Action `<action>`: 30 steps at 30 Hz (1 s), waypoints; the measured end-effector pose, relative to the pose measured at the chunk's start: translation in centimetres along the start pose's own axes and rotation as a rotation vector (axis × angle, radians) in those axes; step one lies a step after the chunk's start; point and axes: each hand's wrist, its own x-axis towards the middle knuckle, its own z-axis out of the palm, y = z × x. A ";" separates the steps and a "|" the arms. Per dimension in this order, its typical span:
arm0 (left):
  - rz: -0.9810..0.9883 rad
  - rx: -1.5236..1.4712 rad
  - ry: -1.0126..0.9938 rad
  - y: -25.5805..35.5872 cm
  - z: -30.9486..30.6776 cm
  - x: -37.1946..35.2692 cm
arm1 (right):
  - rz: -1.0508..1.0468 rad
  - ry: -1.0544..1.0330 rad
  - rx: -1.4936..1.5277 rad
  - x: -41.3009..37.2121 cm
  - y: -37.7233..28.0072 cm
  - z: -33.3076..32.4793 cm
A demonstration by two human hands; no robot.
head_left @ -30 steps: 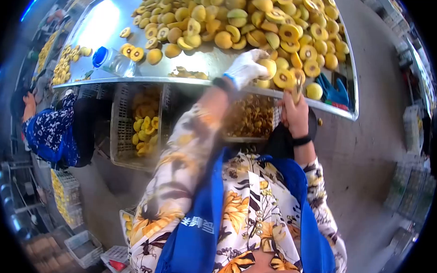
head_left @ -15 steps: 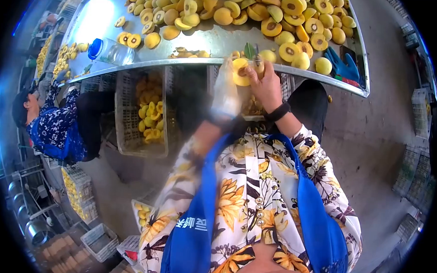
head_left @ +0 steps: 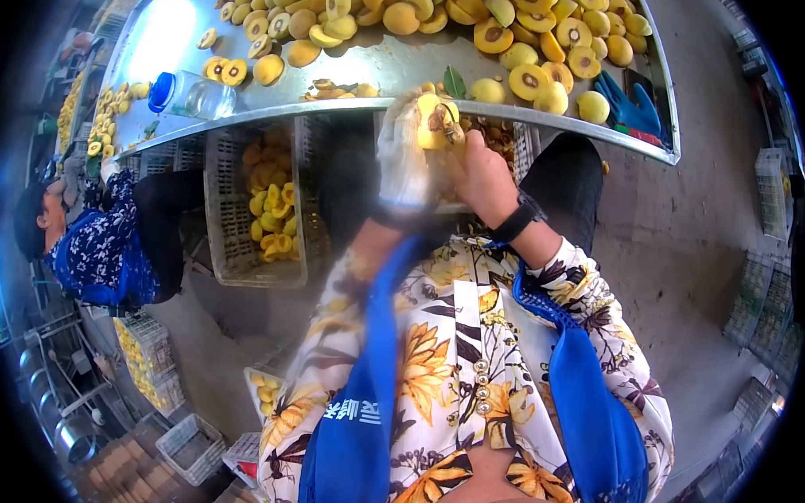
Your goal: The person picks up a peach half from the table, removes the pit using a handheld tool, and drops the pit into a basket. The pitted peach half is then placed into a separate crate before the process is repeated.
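Note:
My left hand (head_left: 402,167), in a whitish glove, is closed round a yellow peach half (head_left: 429,135) just below the table's front edge. The cut face points up at me, with a brown pit area at its middle. Bare and wearing a dark wristband, my right hand (head_left: 488,179) grips a small thin tool (head_left: 452,131) whose tip is at the pit area. Most of the tool is hidden by the fingers. Close above lie a green leaf (head_left: 454,82) and a whole yellow peach (head_left: 487,90) on the metal table (head_left: 382,63).
Many halved peaches (head_left: 402,17) are heaped at the table's back. A blue-capped bottle (head_left: 195,96) lies left; blue gloves (head_left: 634,107) lie right. Below, a crate (head_left: 217,236) holds peach pieces, and another crate (head_left: 523,149) is under my hands. A co-worker (head_left: 111,232) sits at left.
The tool tip has come down onto the peach half's pit area; before, it stood upright beside the fruit. Both hands have shifted slightly, and the peach half is turned.

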 end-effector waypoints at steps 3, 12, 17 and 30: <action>0.088 0.161 0.028 0.2 0.9 -0.3 | -0.024 -0.028 0.007 -0.4 -0.1 0.4; -0.085 0.552 -0.010 0.6 -2.3 1.9 | -0.192 -0.163 0.018 -0.1 0.3 1.3; -0.130 0.360 0.286 0.5 -1.3 1.6 | 0.065 -0.242 0.295 0.0 -0.5 2.2; -0.256 0.285 0.188 1.2 -0.5 1.9 | 0.440 -0.642 0.802 -0.5 -2.0 0.7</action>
